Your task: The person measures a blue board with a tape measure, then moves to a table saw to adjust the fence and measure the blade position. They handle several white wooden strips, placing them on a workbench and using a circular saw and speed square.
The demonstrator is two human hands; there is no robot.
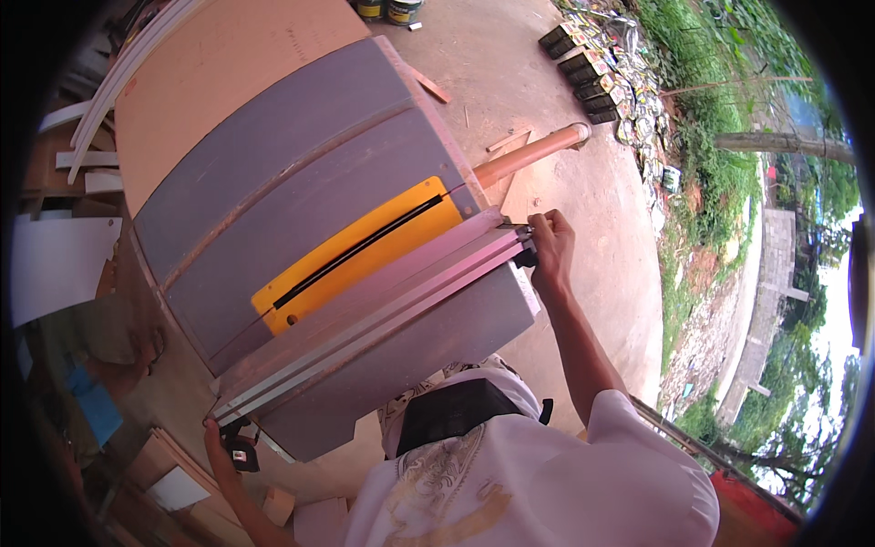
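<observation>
A grey table saw top (292, 159) with a yellow insert plate (410, 205) and a long dark slot fills the middle. A long metal fence rail (365, 322) lies across its near part, parallel to the slot. My right hand (551, 242) is closed on the rail's right end, beside a black fitting (525, 258). My left hand (219, 442) is at the rail's left end, its fingers curled there, next to a black fitting (241, 451) that is too small to make out clearly.
A tan board (219, 64) adjoins the saw's far side. An orange pipe (533, 155) juts out right. Stacked tins (583, 77) line the concrete floor (606, 301) before greenery (684, 109). Boards and sheets (64, 264) crowd the left. Buckets (401, 11) stand at the back.
</observation>
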